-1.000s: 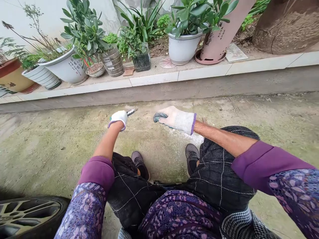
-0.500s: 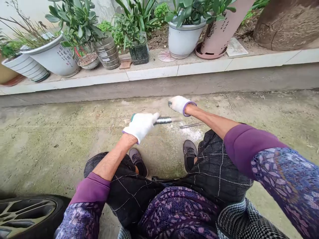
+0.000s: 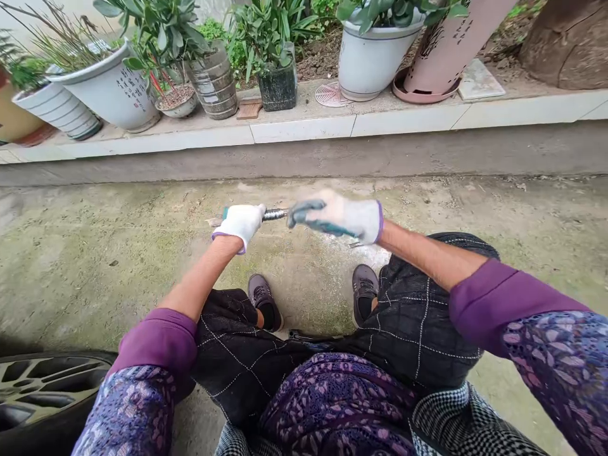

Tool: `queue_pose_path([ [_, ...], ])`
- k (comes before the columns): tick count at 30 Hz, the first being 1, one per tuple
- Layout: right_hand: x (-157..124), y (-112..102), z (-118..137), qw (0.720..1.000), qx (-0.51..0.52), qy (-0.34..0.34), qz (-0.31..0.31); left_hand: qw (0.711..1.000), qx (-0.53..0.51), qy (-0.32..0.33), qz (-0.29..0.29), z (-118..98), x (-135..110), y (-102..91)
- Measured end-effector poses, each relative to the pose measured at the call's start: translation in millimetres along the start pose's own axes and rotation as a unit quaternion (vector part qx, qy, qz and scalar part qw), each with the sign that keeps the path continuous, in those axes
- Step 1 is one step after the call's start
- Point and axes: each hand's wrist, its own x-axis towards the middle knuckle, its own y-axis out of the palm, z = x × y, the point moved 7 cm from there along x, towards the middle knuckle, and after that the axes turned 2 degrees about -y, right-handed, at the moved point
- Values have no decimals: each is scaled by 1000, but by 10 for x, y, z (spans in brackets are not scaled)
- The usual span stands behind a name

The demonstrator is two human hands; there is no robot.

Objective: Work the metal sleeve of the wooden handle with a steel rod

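Note:
My left hand (image 3: 241, 223), in a white glove with a purple cuff, is closed round a stick-like tool (image 3: 274, 215). A silvery section, which looks coiled, shows to the right of the fist, and a pale blurred end shows to the left. My right hand (image 3: 337, 216), in a white glove with grey-green palm coating, is beside the tool's right end. Its fingers are stretched out, somewhat smeared by motion, with nothing visible in them. I cannot tell whether they touch the tool. Under this hand, a thin metal rod (image 3: 356, 244) lies on the ground, mostly hidden.
White powder (image 3: 377, 256) is scattered on the concrete ground (image 3: 142, 240) near my right shoe (image 3: 365, 285). Ahead runs a low tiled ledge (image 3: 304, 130) with several potted plants, including a white pot (image 3: 373, 60). A car wheel (image 3: 52, 392) stands at the lower left.
My left hand has moved left with the stick-like tool. My right hand has come left and nearer the tool's end, its fingers now stretched out. The view has shifted slightly.

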Motion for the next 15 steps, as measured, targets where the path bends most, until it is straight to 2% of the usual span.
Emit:
queue_pose_path([
  [1, 16, -209, -6, 997, 66, 14, -46, 1000, 3, 22, 8, -139, -28, 2],
  [3, 53, -528, -20, 982, 162, -8, -101, 997, 2, 71, -1, -422, -124, -69],
  [6, 105, -724, -258, 971, 177, 55, -154, 990, -18, 129, -51, -722, -302, -297],
  [8, 123, -686, -436, 966, 151, 111, -177, 988, -50, 120, -77, -738, -372, -452],
  [11, 129, -431, -603, 958, 161, 173, -160, 987, -95, 64, -109, -533, -376, -624],
  [15, 121, -102, -520, 962, 187, 165, -112, 982, -130, -6, -140, -177, -279, -705],
])
